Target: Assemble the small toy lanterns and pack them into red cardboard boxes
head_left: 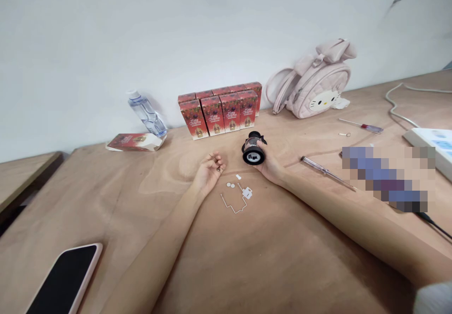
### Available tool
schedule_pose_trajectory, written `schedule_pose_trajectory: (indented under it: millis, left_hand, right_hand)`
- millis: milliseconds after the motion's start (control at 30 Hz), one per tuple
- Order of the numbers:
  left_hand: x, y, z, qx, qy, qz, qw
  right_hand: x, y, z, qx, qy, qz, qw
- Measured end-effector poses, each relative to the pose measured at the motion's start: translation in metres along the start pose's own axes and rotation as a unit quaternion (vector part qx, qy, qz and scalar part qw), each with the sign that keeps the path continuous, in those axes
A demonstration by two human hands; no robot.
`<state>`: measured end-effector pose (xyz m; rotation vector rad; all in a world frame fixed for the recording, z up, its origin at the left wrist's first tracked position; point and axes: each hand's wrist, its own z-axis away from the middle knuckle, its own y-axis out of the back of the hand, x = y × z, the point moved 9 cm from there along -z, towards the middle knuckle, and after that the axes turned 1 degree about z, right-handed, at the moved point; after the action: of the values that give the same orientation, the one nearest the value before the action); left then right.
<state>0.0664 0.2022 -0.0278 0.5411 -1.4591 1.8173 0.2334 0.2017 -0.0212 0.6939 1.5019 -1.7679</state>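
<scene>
My right hand (271, 167) is wrapped round a small black lantern (254, 145) with clear sides. The lantern is tilted so that its round base faces me, with a pale, dark-marked middle. My left hand (208, 175) rests on the table to its left, fingers curled, pinching a tiny round metal piece that looks like a button cell (219, 169). Between my hands lie two more button cells (230, 185) and a small white tab (238, 176). Nearer to me is a white plastic piece (247, 192) beside a thin bent wire (235, 212).
Red Christmas boxes (219, 114) stand in rows by the wall; another box (132, 141) lies near a water bottle (148, 114). A pink bag (314, 88) leans behind. Screwdrivers (326, 173) lie at right, near a blurred-out object (384, 177). A phone (65, 281) is front left.
</scene>
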Motion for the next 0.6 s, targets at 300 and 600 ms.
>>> schedule_pose_trajectory:
  millis: [300,600]
  left_hand:
    - [0.0001,0.0008,0.0011,0.008,-0.004,-0.005,1.0]
    - [0.001,0.0016,-0.0005,0.009,-0.021,-0.021,1.0]
  right_hand:
    - [-0.0004,-0.0022,0.0026,0.004,-0.008,-0.012,1.0]
    - [-0.0014,-0.0032,0.0042,0.009,-0.01,-0.018,1.0]
